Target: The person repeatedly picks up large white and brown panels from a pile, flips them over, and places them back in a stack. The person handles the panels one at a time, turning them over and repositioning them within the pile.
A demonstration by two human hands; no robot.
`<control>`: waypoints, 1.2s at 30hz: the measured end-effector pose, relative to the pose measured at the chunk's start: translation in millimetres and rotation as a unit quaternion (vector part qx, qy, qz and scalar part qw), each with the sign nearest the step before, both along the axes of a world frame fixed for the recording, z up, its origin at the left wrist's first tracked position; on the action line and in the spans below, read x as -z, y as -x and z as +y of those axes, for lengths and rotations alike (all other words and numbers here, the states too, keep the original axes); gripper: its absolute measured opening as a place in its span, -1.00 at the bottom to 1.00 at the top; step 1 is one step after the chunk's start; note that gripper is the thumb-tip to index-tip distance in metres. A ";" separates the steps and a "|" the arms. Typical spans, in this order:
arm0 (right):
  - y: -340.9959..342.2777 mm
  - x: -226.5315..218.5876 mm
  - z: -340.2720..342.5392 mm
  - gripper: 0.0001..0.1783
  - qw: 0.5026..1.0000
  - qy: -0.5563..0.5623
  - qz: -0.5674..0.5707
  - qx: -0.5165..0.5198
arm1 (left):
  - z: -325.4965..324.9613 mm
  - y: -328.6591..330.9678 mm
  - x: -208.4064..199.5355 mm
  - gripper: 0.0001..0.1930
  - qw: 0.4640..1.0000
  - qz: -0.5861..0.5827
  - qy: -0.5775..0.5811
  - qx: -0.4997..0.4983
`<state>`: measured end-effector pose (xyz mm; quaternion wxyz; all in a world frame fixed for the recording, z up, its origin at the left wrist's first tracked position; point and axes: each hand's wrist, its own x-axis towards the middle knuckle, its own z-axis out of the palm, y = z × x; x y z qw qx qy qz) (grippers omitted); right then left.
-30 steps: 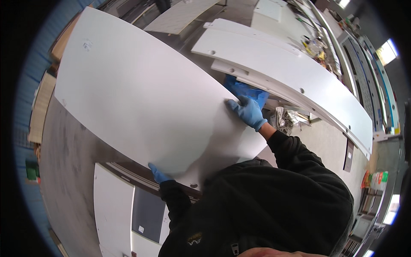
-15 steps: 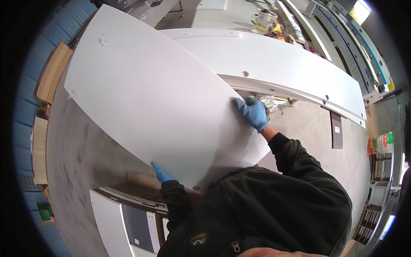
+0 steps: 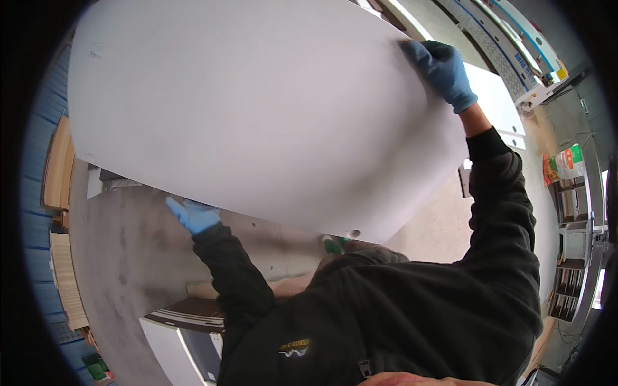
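Observation:
A large white panel fills the upper middle, raised close in front of me, with a small label near its far left corner and a round hole by its near edge. My right hand, in a blue glove, is closed over the panel's upper right edge; some fingers are hidden against it. My left hand, also gloved in blue, is at the panel's lower left edge with fingers stretched out. Part of that hand is behind the edge, and whether it bears weight I cannot tell.
Other white panels lie behind on the right. White-and-dark pieces stand low at the left. Wooden boards lean along the blue wall. A long machine is at the far right, with a colourful bag nearer.
The white panel has risen and turned, now covering most of the bench behind it. My right hand moved up and right with its edge; my left hand moved left and up along the lower edge.

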<state>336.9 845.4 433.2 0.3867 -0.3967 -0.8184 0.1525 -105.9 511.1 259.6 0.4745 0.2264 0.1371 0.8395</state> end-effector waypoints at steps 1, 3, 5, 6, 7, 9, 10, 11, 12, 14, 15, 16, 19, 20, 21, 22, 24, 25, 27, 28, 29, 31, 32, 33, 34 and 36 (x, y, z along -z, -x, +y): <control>-14.3 -14.9 11.6 -0.19 0.997 -0.027 -0.072 0.025 | 19.9 -9.1 1.3 -0.23 0.984 0.003 0.108 -0.139; -42.4 -29.9 14.3 -0.15 0.993 -0.030 -0.100 0.046 | 35.4 -35.8 5.2 -0.32 0.898 0.149 0.227 -0.346; -62.6 -37.1 22.8 -0.16 0.984 -0.034 -0.152 0.085 | 30.1 -70.9 16.6 -0.40 0.914 0.031 0.276 -0.295; -75.5 -40.0 28.4 -0.17 0.977 -0.031 -0.182 0.104 | 25.5 -83.5 21.7 -0.43 0.922 -0.003 0.277 -0.270; -89.2 -42.0 36.4 -0.18 0.969 -0.028 -0.212 0.121 | 17.8 -93.6 26.0 -0.46 0.937 0.009 0.279 -0.209; -117.7 -35.0 55.6 -0.20 0.964 -0.001 -0.221 0.146 | 3.9 -116.5 37.6 -0.47 0.960 0.024 0.264 -0.089; -131.5 -28.8 67.3 -0.21 0.963 0.014 -0.223 0.154 | 0.4 -126.5 41.5 -0.46 0.967 0.029 0.252 -0.029; -147.4 -23.5 81.5 -0.21 0.959 0.011 -0.236 0.159 | 0.8 -139.2 45.6 -0.45 0.970 0.049 0.235 0.034; -164.2 -18.7 98.9 -0.20 0.955 0.007 -0.249 0.162 | 6.4 -159.9 51.5 -0.46 0.954 0.029 0.296 0.018; -195.3 -9.3 138.7 -0.18 0.945 0.052 -0.279 0.162 | 32.8 -206.6 63.0 -0.50 0.929 0.050 0.367 0.014; -213.0 -1.6 162.7 -0.18 0.942 0.045 -0.288 0.169 | 53.2 -231.1 65.8 -0.52 0.946 0.064 0.314 0.057; -228.6 7.9 187.8 -0.17 0.938 0.037 -0.300 0.171 | 68.9 -252.6 64.5 -0.52 0.934 0.117 0.319 0.112; -264.5 39.4 260.0 -0.16 0.911 0.048 -0.353 0.208 | 121.1 -324.2 54.2 -0.53 0.914 0.003 0.340 0.222; -280.2 46.9 279.2 -0.17 0.918 0.097 -0.328 0.199 | 140.4 -341.4 46.9 -0.54 0.899 -0.087 0.342 0.260; -292.6 53.3 298.5 -0.20 0.914 0.075 -0.361 0.171 | 159.6 -358.6 39.7 -0.54 0.898 -0.100 0.343 0.257; -304.2 59.9 315.2 -0.22 0.911 0.042 -0.369 0.179 | 174.2 -373.4 31.0 -0.55 0.893 -0.120 0.343 0.266; -321.0 72.6 353.2 -0.23 0.906 0.092 -0.366 0.193 | 207.6 -392.5 18.8 -0.57 0.884 -0.161 0.323 0.296; -329.6 79.2 370.3 -0.23 0.907 0.103 -0.358 0.196 | 224.4 -399.8 14.9 -0.58 0.881 -0.182 0.301 0.317; -343.7 95.1 401.3 -0.24 0.908 0.128 -0.343 0.202 | 251.0 -416.2 7.8 -0.59 0.874 -0.151 0.350 0.302; -349.1 103.1 416.1 -0.24 0.908 0.127 -0.340 0.209 | 263.5 -426.5 4.6 -0.58 0.863 -0.098 0.418 0.266; -356.8 108.1 429.8 -0.24 0.910 0.119 -0.348 0.193 | 274.8 -435.2 1.2 -0.58 0.843 -0.048 0.484 0.229; -368.3 122.6 451.3 -0.25 0.911 0.136 -0.336 0.199 | 294.2 -446.9 -4.8 -0.57 0.839 -0.045 0.488 0.237; -373.1 130.7 461.4 -0.26 0.912 0.164 -0.313 0.206 | 303.2 -450.5 -6.4 -0.55 0.825 -0.037 0.508 0.244; -377.2 137.2 475.1 -0.26 0.911 0.143 -0.334 0.197 | 312.2 -453.9 -7.0 -0.53 0.811 -0.029 0.528 0.250; -381.7 142.0 486.6 -0.27 0.913 0.131 -0.335 0.192 | 320.1 -457.2 -7.1 -0.50 0.797 -0.022 0.547 0.257; -385.0 155.6 509.2 -0.27 0.920 0.100 -0.336 0.174 | 344.0 -458.4 -0.7 -0.46 0.746 -0.156 0.572 0.303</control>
